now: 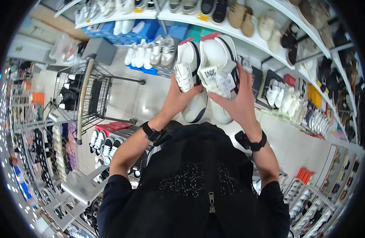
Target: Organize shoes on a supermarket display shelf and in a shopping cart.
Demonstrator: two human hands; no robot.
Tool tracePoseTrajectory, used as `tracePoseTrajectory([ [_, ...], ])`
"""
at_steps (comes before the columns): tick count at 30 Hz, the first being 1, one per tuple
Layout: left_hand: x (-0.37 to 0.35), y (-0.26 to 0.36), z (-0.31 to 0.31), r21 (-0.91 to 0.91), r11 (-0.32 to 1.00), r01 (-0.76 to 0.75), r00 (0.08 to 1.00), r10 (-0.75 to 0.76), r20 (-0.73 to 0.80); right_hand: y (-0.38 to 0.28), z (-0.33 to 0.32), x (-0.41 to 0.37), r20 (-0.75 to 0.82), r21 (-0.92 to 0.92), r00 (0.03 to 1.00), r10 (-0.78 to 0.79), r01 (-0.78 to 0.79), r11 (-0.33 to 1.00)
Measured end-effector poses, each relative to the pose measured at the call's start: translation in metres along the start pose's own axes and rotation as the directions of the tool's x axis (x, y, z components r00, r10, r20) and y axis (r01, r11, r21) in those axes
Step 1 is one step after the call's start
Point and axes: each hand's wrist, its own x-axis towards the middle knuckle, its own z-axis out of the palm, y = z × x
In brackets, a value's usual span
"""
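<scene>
A pair of white sneakers is held up in front of my body, side by side, toes toward me. My left hand [182, 95] grips the left sneaker [195, 107], with dark trim and white laces, around its middle. The right sneaker [219, 49] has a reddish tab at its heel and is gripped by my right hand [240, 99]. A white label or paper tag [226, 82] with print lies over its tongue, near my right thumb. Both hands are closed, and the sneakers touch or nearly touch each other.
White shelves [150, 15] with rows of shoes curve across the top and right. More white sneakers [140, 55] sit on blue boxes beyond my left hand. A wire shopping cart [97, 95] with dark shoes stands at left. Below it is a grey metal stool [81, 186].
</scene>
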Motion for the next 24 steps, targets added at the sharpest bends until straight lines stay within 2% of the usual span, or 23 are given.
tracePoseTrajectory([
  [1,-0.001,-0.001,0.018,0.000,1.000,0.011,1.000,-0.011,0.014,0.010,-0.010,-0.005,-0.004,-0.003,1.000,0.017,-0.017,1.000],
  [3,0.000,0.001,0.047,-0.022,0.998,-0.062,0.996,0.063,0.060,0.027,-0.027,-0.010,0.029,-0.081,0.999,0.027,-0.025,0.996],
  [4,0.000,0.006,0.057,0.010,1.000,-0.028,0.996,0.027,0.085,0.038,-0.035,-0.013,0.015,-0.129,1.000,-0.001,0.003,0.992],
  [7,0.001,0.004,0.081,0.127,0.990,-0.063,0.994,0.051,0.095,0.054,-0.055,-0.024,0.013,-0.031,0.999,0.052,-0.052,0.998],
  [12,0.010,0.014,0.123,0.166,0.985,-0.049,0.981,0.016,0.196,0.087,-0.082,-0.043,-0.050,-0.009,0.992,0.114,-0.114,0.993],
  [14,0.014,0.018,0.137,0.213,0.976,0.036,0.963,-0.091,0.255,0.098,-0.092,-0.050,-0.085,-0.006,0.988,0.129,-0.130,0.992],
  [18,0.021,0.033,0.143,0.262,0.963,0.062,0.905,-0.165,0.392,0.110,-0.106,-0.052,-0.109,0.080,0.973,0.202,-0.194,0.978],
  [22,0.037,0.034,0.155,0.272,0.958,0.095,0.884,-0.207,0.418,0.130,-0.114,-0.049,-0.115,0.136,0.956,0.271,-0.255,0.957],
  [24,0.050,0.032,0.167,0.244,0.968,0.052,0.856,-0.169,0.489,0.143,-0.118,-0.049,-0.118,0.133,0.946,0.303,-0.288,0.948],
])
